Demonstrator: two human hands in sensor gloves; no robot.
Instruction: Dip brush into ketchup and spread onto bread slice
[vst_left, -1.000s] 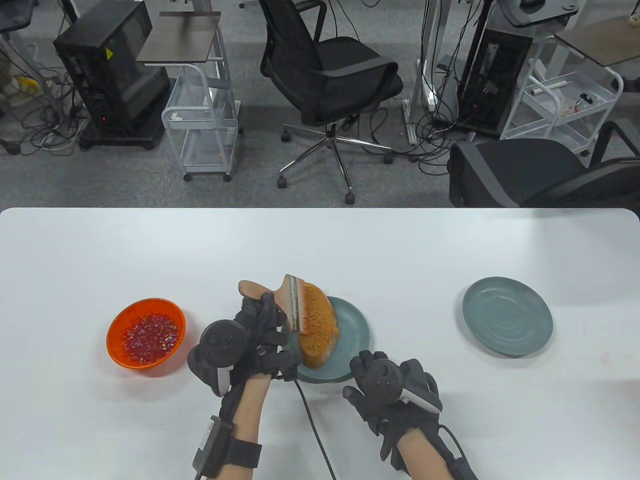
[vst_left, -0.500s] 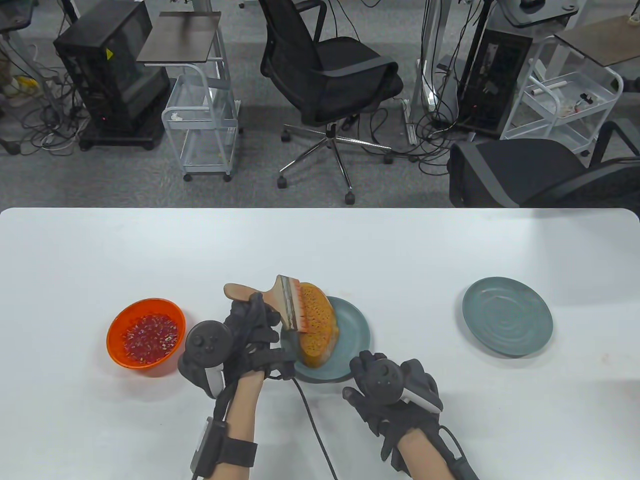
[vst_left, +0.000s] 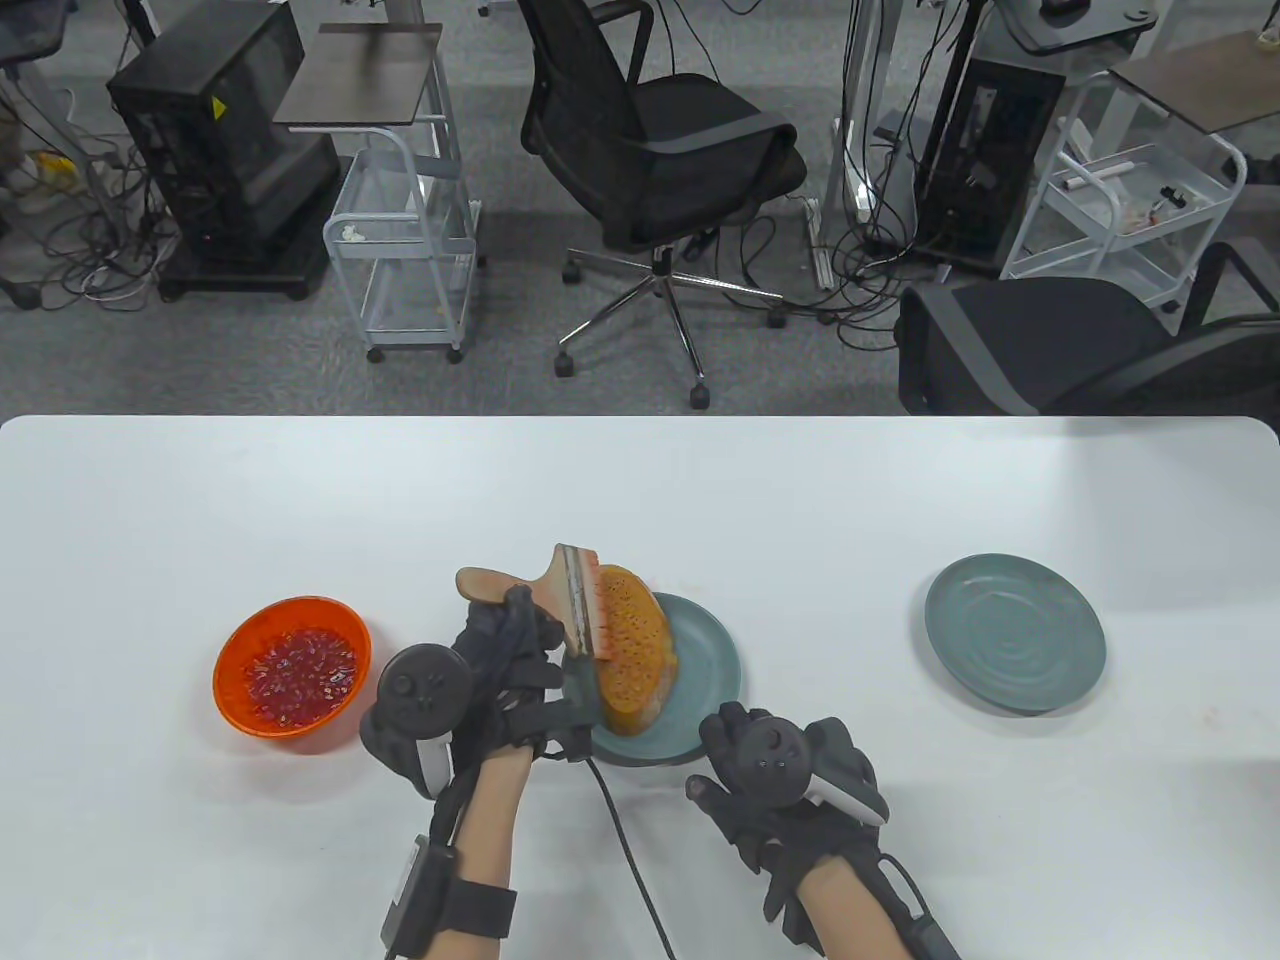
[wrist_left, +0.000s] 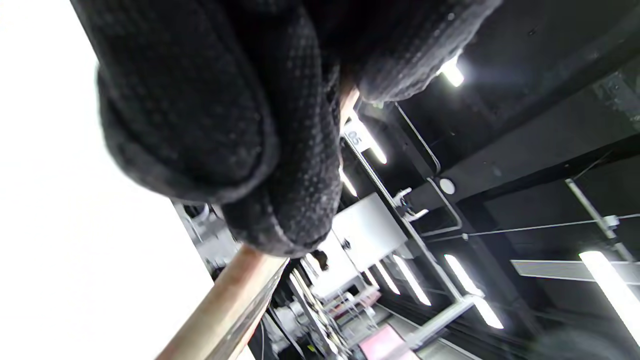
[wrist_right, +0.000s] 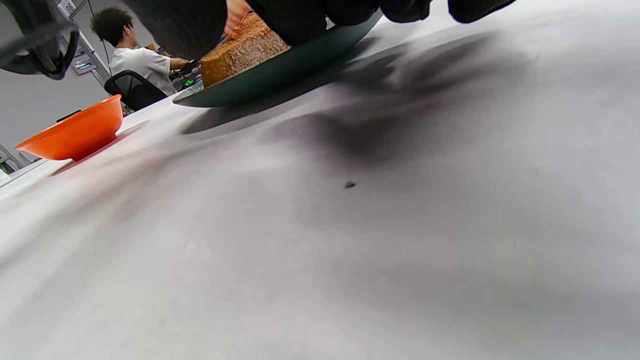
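A wooden brush (vst_left: 560, 598) with a metal ferrule lies across the left edge of an orange-brown bread slice (vst_left: 632, 648) on a teal plate (vst_left: 712, 668). My left hand (vst_left: 510, 660) grips the brush handle; its bristles touch the bread. The handle also shows in the left wrist view (wrist_left: 225, 310) below my gloved fingers (wrist_left: 280, 150). An orange bowl (vst_left: 292, 666) of red ketchup sits to the left. My right hand (vst_left: 770, 775) rests on the table by the plate's near edge, holding nothing I can see. The right wrist view shows the bread (wrist_right: 240, 52), plate (wrist_right: 280, 75) and bowl (wrist_right: 75, 132).
A second teal plate (vst_left: 1015, 632), empty, sits at the right of the white table (vst_left: 200, 500). A black cable (vst_left: 625, 850) runs from the left hand to the near edge. Office chairs and carts stand beyond the far edge.
My left hand drew the brush to the left across the bread, then shifted slightly back to the right. The right hand stayed put.
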